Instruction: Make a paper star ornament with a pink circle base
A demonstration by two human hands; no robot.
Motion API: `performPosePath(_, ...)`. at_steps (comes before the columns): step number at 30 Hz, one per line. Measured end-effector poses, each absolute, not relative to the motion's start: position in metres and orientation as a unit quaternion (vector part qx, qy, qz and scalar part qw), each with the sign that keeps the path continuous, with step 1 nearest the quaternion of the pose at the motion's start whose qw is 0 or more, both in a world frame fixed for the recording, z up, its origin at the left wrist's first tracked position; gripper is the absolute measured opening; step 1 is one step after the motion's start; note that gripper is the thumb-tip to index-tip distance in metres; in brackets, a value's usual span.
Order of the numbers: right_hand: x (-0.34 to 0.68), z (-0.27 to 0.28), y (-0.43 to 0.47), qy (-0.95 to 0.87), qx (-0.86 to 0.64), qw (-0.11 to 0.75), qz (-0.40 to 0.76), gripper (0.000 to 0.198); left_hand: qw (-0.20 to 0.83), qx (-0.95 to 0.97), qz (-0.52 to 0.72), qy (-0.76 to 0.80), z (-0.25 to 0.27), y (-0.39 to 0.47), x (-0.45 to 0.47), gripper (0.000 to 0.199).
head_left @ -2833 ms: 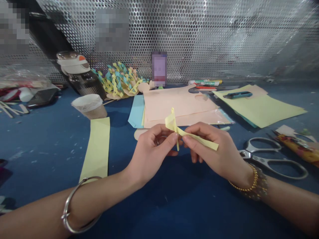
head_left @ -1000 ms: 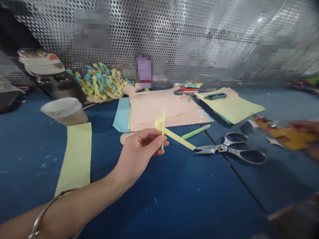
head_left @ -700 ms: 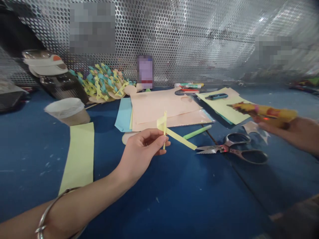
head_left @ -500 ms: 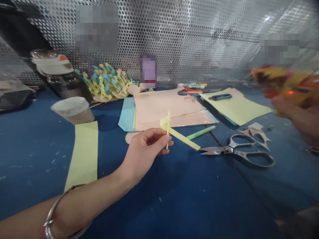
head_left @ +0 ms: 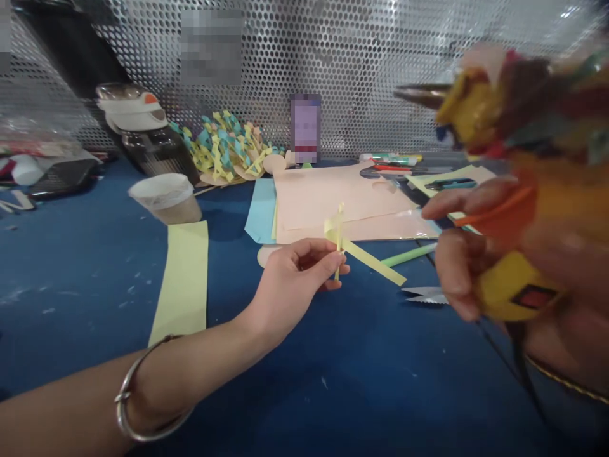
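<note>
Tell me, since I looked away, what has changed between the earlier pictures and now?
The right hand let go of the yellow paper strip, took hold of the glue gun that lay at the right and brought it up and leftward. The left hand still holds the strip; the cup and scissors stayed put.

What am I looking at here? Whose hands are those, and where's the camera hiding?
There's no robot here, just a person's two bare hands. The camera sits on that person's head, looking forward and down, so you see what's in front of them.

The left hand pinches a yellow paper piece with a strip slanting off it. The right hand grips a colourful tool with a metal tip, blurry but perhaps a glue gun.

On the blue table are pink sheets, scissors partly hidden, a cup and a bottle.
</note>
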State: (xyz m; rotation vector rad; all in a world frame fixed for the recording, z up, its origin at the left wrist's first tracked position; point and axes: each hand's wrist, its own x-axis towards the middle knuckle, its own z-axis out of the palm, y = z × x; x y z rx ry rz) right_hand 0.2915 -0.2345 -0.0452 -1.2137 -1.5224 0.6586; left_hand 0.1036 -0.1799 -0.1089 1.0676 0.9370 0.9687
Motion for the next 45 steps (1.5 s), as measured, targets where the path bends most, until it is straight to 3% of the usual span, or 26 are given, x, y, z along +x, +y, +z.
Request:
performPosePath(2, 0.298, -0.057, -0.228, -0.591, -0.482, 0.550, 0.341, 0.013, 0.655, 0.468, 0.429, 0.410, -0.109, -0.180, 0.103, 0.014)
performPosePath(6, 0.310, -0.075, -0.222, -0.573, -0.498, 0.485, 0.434, 0.017, 0.658, 0.469, 0.437, 0.395, -0.109, -0.180, 0.103, 0.013)
performPosePath(12, 0.312, -0.075, -0.234, -0.611, -0.521, 0.398, 0.443, 0.037, 0.655, 0.471, 0.445, 0.388, -0.112, -0.179, 0.103, 0.014)
performPosePath(23, 0.314, -0.077, -0.229, -0.585, -0.575, 0.333, 0.465, 0.043, 0.650, 0.473, 0.443, 0.396, -0.111, -0.179, 0.103, 0.013)
performPosePath(45, 0.319, -0.080, -0.224, -0.602, -0.558, 0.319, 0.474, 0.046, 0.653, 0.475, 0.443, 0.389, -0.112, -0.179, 0.103, 0.015)
